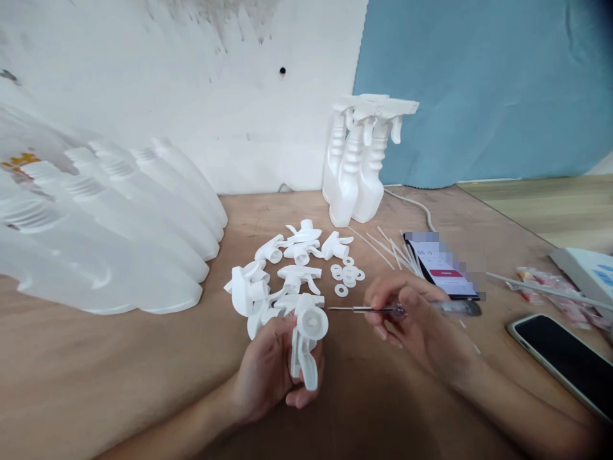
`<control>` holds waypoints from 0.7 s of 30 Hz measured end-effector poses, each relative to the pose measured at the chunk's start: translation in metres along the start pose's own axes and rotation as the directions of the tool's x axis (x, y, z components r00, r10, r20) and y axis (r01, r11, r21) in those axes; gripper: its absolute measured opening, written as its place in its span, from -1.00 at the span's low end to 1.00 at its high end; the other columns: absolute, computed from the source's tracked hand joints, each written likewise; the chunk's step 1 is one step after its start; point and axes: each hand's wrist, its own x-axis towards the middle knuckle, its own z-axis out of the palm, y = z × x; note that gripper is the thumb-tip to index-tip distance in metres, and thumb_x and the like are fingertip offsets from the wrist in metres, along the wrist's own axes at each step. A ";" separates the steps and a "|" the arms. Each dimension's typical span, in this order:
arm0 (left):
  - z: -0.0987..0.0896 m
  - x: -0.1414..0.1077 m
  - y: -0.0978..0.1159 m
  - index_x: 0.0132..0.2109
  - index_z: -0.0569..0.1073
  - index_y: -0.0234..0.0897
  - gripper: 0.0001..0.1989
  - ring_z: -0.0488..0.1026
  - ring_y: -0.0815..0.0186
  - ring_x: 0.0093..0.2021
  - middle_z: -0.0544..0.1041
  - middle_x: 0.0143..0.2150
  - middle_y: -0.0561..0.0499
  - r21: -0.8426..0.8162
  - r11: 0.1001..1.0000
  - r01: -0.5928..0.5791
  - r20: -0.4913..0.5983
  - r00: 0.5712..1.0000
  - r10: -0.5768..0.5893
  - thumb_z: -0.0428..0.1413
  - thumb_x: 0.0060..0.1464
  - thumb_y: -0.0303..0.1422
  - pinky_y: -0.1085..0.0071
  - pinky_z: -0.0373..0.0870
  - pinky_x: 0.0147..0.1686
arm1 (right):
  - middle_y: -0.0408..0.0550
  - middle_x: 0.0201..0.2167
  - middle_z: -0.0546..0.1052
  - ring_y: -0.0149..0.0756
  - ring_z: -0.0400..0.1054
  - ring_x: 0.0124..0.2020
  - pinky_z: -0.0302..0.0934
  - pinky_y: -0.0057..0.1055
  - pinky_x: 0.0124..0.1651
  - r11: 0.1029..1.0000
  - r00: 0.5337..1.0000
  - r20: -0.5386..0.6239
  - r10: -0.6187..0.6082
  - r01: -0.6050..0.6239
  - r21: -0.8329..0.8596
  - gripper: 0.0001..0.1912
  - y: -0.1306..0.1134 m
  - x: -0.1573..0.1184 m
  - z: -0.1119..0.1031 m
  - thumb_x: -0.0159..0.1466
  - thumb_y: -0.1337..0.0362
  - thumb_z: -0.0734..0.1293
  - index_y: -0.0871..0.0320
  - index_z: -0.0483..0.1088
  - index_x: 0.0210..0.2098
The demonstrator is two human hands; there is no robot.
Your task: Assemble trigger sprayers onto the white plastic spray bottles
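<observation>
My left hand (272,367) grips a white trigger spray head (306,358), its round threaded collar turned up toward me and its lever pointing down. In my right hand (416,319) is a screwdriver (397,311) with a clear handle; its thin metal tip points left, a little apart from the collar. Behind my left hand lies a pile of loose white spray heads (299,278). Just right of the pile, several flat white washers (348,275) lie in a small cluster. Part of the spray head is hidden by my left fingers.
White bottles (158,236) without tops stand in rows at left. At the back, several bottles with spray heads (357,166) stand together. Thin white tubes (393,249), a lit phone (443,265), a dark phone (565,364), wrapped pieces (555,294) and a white box (584,271) lie at right.
</observation>
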 end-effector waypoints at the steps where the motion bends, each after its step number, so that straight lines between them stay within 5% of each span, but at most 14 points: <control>1: -0.001 0.001 0.000 -0.33 0.38 -0.37 -0.60 0.34 0.42 -0.70 0.32 -0.55 0.06 0.013 1.000 0.000 0.000 1.000 0.000 -0.09 0.24 -0.11 0.62 0.11 -0.78 | -0.09 -0.45 0.48 -0.45 0.30 -0.53 0.11 -0.56 -0.56 1.000 1.000 0.021 -0.023 0.023 -0.013 -0.73 -0.001 -0.002 0.001 0.32 0.03 0.37 0.12 0.50 -0.27; 4: -0.001 0.002 -0.002 -0.36 0.38 -0.37 -0.52 0.39 0.39 -0.68 0.35 -0.53 0.03 0.036 0.999 0.011 -0.015 1.000 -0.011 -0.12 0.28 -0.05 0.61 0.11 -0.78 | -0.09 -0.37 0.48 -0.41 0.34 -0.46 0.19 -0.51 -0.49 0.970 0.993 0.080 -0.091 0.106 -0.217 -0.85 -0.002 -0.005 0.002 0.31 0.15 0.40 0.09 0.49 -0.22; 7: 0.001 0.001 -0.001 -0.35 0.37 -0.35 -0.50 0.38 0.42 -0.68 0.35 -0.55 0.05 0.062 0.998 0.018 -0.049 0.999 -0.015 -0.11 0.30 0.01 0.62 0.11 -0.76 | -0.07 -0.34 0.51 -0.35 0.42 -0.36 0.31 -0.43 -0.35 0.809 0.957 0.171 -0.235 0.290 -0.512 -0.94 -0.001 -0.005 0.004 0.31 0.31 0.39 0.09 0.47 -0.21; 11: 0.003 0.001 0.000 -0.33 0.32 -0.32 -0.55 0.35 0.42 -0.70 0.32 -0.60 0.09 0.141 0.990 0.021 -0.092 0.996 -0.008 -0.08 0.31 -0.02 0.62 0.13 -0.76 | -0.05 -0.33 0.57 -0.37 0.47 -0.41 0.36 -0.46 -0.36 0.455 0.820 0.357 -0.448 0.553 -0.698 -0.84 0.002 -0.002 0.007 0.29 0.42 0.36 0.11 0.38 -0.16; 15: 0.001 0.001 -0.001 -0.29 0.28 -0.27 -0.59 0.30 0.43 -0.73 0.30 -0.65 0.13 0.178 0.983 0.049 -0.139 0.990 -0.024 -0.06 0.30 0.01 0.63 0.08 -0.79 | -0.05 -0.39 0.56 -0.38 0.45 -0.42 0.37 -0.48 -0.35 0.215 0.674 0.566 -0.475 0.713 -0.667 -0.85 0.002 0.002 0.009 0.31 0.49 0.28 0.14 0.34 -0.19; 17: 0.001 0.000 -0.003 -0.26 0.25 -0.23 -0.63 0.25 0.44 -0.75 0.27 -0.67 0.18 0.200 0.978 0.062 -0.140 0.990 -0.034 -0.03 0.28 0.00 0.64 0.04 -0.80 | -0.09 -0.43 0.53 -0.39 0.39 -0.47 0.33 -0.47 -0.39 0.217 0.667 0.583 -0.464 0.724 -0.655 -0.82 0.000 0.002 0.009 0.30 0.52 0.23 0.11 0.31 -0.25; 21: 0.002 -0.001 -0.002 -0.19 0.22 -0.19 -0.67 0.12 0.49 -0.78 0.22 -0.71 0.24 0.275 0.957 0.097 -0.101 0.992 -0.071 0.03 0.26 -0.03 0.68 -0.09 -0.81 | -0.15 -0.48 0.48 -0.40 0.30 -0.52 0.22 -0.43 -0.43 0.430 0.795 0.497 -0.347 0.606 -0.670 -0.80 -0.008 -0.001 0.006 0.33 0.47 0.20 0.07 0.26 -0.37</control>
